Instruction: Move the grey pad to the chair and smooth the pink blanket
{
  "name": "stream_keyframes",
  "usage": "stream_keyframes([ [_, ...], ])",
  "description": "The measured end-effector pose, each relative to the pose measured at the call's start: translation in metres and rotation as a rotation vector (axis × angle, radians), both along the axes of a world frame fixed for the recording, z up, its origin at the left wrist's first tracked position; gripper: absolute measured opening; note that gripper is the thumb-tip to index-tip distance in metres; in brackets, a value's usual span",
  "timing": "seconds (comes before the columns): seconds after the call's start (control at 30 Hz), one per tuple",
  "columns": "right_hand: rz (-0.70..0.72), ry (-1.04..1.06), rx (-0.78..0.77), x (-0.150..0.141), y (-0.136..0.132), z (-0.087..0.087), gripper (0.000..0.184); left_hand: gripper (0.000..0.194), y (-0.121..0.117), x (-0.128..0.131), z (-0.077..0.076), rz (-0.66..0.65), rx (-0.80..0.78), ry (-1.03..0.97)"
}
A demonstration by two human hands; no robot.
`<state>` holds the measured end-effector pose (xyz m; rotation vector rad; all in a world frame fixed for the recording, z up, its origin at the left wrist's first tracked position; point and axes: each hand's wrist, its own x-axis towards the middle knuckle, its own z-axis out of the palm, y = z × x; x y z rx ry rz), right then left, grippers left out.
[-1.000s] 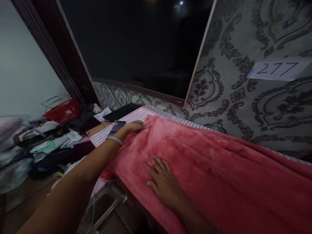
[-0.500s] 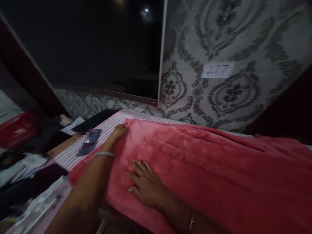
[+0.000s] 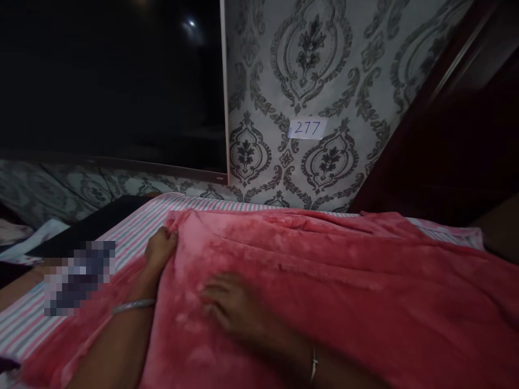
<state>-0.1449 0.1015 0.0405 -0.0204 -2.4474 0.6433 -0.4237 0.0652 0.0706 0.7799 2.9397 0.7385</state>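
A large pink-red plush cloth (image 3: 324, 292) lies spread over a striped sheet (image 3: 133, 229); whether it is a blanket or a garment I cannot tell. My left hand (image 3: 162, 248) pinches its far left corner, fingers closed on a bunched bit of the edge. Some of the same red plush shows to the left of that forearm. On the middle left of the cloth rests my right hand (image 3: 233, 302), palm down with fingers stretched out, a little smeared by motion.
A large dark screen (image 3: 113, 86) hangs over the back left. Patterned wallpaper (image 3: 259, 97) carries a paper label (image 3: 307, 128) reading 277. Dark red glossy wood (image 3: 441, 124) slants at right. A black flat thing (image 3: 97, 221) and a blurred-out item (image 3: 81, 278) lie at left.
The view has turned to the right, so everything sits further left. My left hand still grips the corner. My right hand has shifted over the cloth, its fingers blurred.
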Motion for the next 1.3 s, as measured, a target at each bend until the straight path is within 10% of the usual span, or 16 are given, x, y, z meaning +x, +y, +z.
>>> stream_keyframes([
  [0.17, -0.367, 0.196, -0.044, 0.013, 0.089, 0.022, 0.022, 0.043, -0.001, 0.003, -0.001, -0.018, 0.016, 0.001],
  [0.33, -0.657, -0.187, 0.049, 0.008, 0.158, 0.039, 0.024, 0.043, -0.003, 0.004, 0.002, -0.004, 0.031, -0.055],
  [0.9, -0.848, -0.543, 0.076, -0.039, 0.189, 0.047, 0.037, 0.035, -0.005, 0.002, 0.001, 0.008, 0.126, -0.164],
  [1.3, -0.572, -0.641, 0.109, -0.127, 0.175, 0.047, 0.034, 0.032, -0.009, -0.001, -0.007, -0.089, 0.260, -0.166],
])
